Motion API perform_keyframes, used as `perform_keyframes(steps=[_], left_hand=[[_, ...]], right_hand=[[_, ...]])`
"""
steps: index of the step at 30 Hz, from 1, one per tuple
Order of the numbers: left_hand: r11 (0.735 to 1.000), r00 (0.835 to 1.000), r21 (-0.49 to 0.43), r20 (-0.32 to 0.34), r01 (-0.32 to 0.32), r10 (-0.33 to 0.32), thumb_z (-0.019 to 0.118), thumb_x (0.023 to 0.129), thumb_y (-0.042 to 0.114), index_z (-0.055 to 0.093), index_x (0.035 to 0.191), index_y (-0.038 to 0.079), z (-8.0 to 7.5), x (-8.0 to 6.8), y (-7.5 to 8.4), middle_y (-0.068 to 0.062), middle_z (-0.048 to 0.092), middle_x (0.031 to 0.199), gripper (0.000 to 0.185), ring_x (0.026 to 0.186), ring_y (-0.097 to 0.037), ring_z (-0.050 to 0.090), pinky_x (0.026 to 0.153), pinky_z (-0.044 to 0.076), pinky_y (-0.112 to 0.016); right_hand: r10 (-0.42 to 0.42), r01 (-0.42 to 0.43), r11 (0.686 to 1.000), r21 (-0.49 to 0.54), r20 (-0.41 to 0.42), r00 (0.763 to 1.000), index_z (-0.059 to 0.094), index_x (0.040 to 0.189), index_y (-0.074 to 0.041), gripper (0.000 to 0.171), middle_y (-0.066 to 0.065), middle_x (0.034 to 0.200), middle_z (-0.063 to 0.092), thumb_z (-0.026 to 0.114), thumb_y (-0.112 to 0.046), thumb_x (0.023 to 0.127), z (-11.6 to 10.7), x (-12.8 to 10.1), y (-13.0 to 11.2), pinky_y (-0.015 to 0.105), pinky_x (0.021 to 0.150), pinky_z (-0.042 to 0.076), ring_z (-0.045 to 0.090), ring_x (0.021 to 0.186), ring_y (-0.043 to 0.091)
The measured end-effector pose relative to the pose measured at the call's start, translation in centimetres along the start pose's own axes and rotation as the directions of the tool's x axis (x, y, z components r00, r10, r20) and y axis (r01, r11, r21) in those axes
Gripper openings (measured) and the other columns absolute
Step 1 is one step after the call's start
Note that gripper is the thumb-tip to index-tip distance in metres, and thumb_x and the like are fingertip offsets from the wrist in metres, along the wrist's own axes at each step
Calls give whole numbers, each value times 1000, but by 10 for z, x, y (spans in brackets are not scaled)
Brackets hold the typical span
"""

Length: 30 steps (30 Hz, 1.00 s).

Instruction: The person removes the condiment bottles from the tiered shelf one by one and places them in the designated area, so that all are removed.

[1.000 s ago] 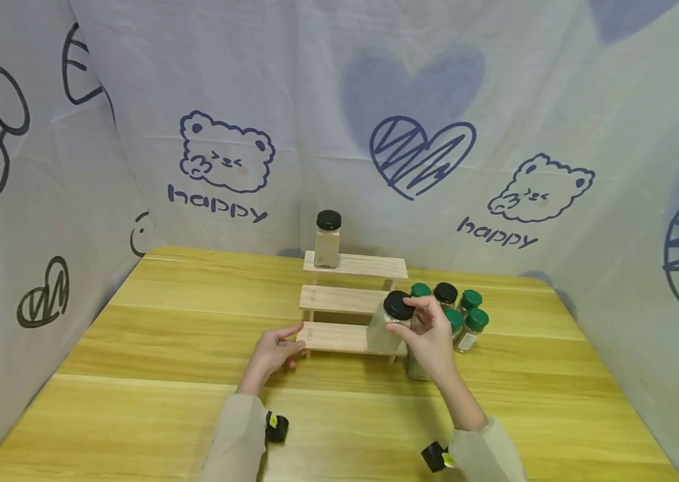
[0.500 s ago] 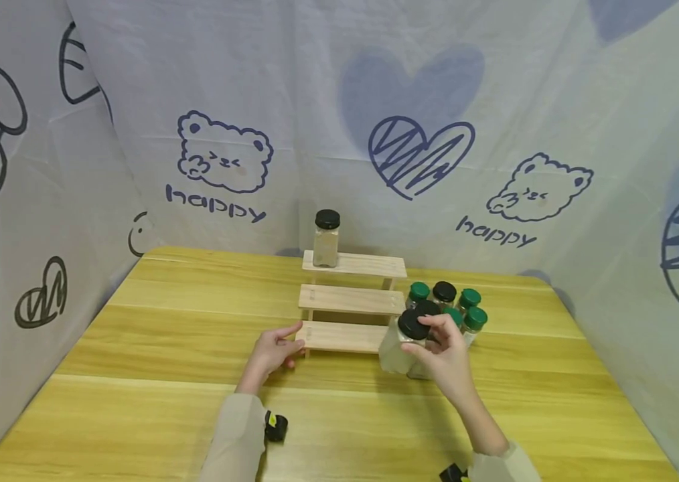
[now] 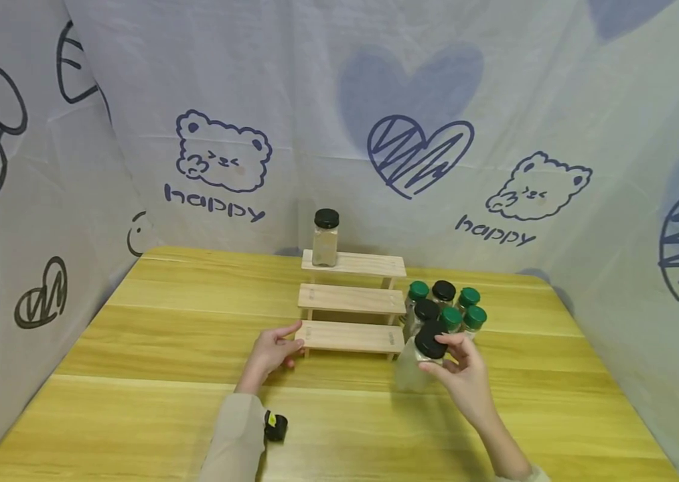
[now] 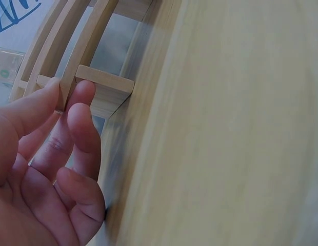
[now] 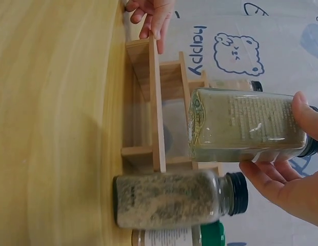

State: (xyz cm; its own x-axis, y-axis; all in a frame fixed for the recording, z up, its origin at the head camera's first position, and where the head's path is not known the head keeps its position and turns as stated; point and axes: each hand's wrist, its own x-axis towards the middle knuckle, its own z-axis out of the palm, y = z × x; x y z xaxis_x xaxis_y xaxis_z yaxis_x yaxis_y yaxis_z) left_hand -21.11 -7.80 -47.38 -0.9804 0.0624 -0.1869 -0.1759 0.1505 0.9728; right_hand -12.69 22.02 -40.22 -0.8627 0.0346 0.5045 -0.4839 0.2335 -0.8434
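Note:
My right hand (image 3: 446, 356) grips a clear jar of pale powder (image 3: 414, 365) by its black lid and holds it upright in the air. The jar hangs just right of and in front of a three-step wooden rack (image 3: 351, 299). In the right wrist view the held jar (image 5: 246, 125) hangs clear of the table, above a black-lidded jar of grey spice (image 5: 169, 200). My left hand (image 3: 287, 340) rests on the left end of the lowest step, fingers fairly straight. Its fingertips (image 4: 82, 95) touch the step's end block. Another black-lidded jar (image 3: 325, 237) stands on the top step.
Several small jars with green and black lids (image 3: 450, 304) stand in a cluster right of the rack, just behind the held jar. The yellow wooden table (image 3: 134, 402) is walled on three sides by printed cloth (image 3: 225, 154).
My right hand has carried the jar from over the lowest step's right end to the right and toward me, lower, in front of the cluster. The left hand has stayed put.

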Motion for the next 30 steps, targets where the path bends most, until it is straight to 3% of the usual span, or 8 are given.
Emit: perform_keyframes(steps=[4,11,15,30], left_hand=[[1000,1000,0,-3,3,-3,61,84,4,51,126,8,0,0,-1,-16,66,80,44,38,-11,47,39,34,-19],[1000,1000,12,-2,3,-3,61,84,5,51,127,9,-1,-1,-1,-15,66,78,44,38,-11,47,38,31,-18],[1000,1000,17,-4,0,0,61,84,6,51,127,9,-1,-1,0,-15,66,78,44,38,-11,47,37,29,-19],[1000,1000,26,-5,-7,8,61,84,7,51,126,10,0,1,-2,-13,67,79,43,38,-10,46,37,28,-18]], right_hand=[[30,-30,999,11,-12,999,50,97,10,40,6,98,53,66,23,63,-8,-6,2,19,60,49,57,87,5],[-5,7,995,100,-14,1000,46,96,18,41,0,96,56,63,29,60,-24,-12,7,19,59,49,58,88,7],[6,-3,995,102,-31,999,45,95,19,41,-1,97,57,62,29,59,-32,-14,9,18,60,49,58,87,6],[26,-34,996,-85,-101,995,46,97,18,43,-7,95,55,64,30,59,-57,-9,25,14,62,48,56,85,0]])
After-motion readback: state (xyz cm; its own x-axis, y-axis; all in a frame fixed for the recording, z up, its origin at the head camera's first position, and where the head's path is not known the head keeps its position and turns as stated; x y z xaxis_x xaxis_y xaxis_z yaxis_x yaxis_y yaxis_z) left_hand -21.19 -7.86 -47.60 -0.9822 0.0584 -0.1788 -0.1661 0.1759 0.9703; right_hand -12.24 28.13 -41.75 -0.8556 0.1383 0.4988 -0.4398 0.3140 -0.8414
